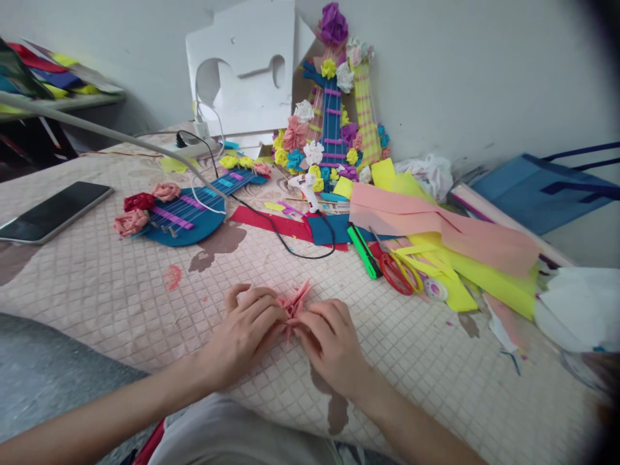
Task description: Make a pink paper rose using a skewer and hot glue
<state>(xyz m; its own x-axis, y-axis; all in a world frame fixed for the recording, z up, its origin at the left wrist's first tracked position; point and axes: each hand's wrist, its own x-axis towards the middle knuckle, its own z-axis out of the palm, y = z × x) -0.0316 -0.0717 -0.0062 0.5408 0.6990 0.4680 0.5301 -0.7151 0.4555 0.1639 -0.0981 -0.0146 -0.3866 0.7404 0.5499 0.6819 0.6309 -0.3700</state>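
Between my two hands, close above the table's near part, is a pink paper flower (pixel 293 302) with pointed, crumpled petals. My left hand (pixel 254 323) pinches its left side, the fingers bent and the thumb hidden behind them. On the other side my right hand (pixel 329 339) grips the lower right petals between thumb and fingertips. Beyond the hands lies a blue paper guitar (pixel 191 216) with purple strips, strings and pink and red paper flowers. A white glue gun (pixel 306 192) stands farther back, its black cord curving over the tablecloth.
Red-handled scissors (pixel 394 271), a green box cutter (pixel 364 250) and a tape roll (pixel 435 289) lie right of centre beside pink paper (pixel 436 216) and yellow sheets. A phone (pixel 55 210) rests at left. Decorated guitars (pixel 333 123) and white foam board (pixel 242 71) lean against the wall.
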